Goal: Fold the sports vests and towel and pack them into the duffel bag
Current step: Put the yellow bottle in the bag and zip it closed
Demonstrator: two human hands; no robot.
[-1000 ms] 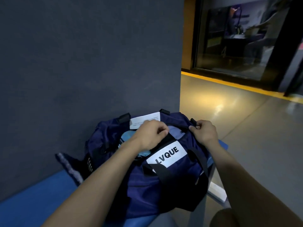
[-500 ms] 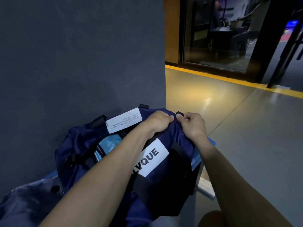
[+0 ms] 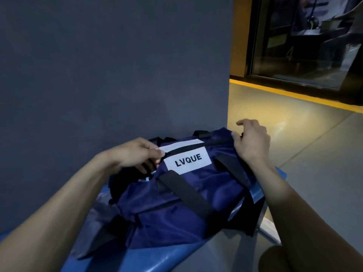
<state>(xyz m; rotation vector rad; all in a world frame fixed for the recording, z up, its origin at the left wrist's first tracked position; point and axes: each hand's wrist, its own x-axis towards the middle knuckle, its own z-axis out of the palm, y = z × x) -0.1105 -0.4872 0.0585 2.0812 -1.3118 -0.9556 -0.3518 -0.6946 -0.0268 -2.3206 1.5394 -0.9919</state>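
left hand (image 3: 135, 156) pinching at zip line by white label, likely working the slider | duffel bag (image 3: 188, 195) flat on blue bench (image 3: 137, 258), zip mostly closed, contents hidden | right hand (image 3: 253, 140) half-curled on far end, steadying, grip on nothing certain

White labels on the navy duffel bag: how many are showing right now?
2. The white LVQUE label lies on the near side; a plain white label sits just beyond the zip. Others may be hidden.
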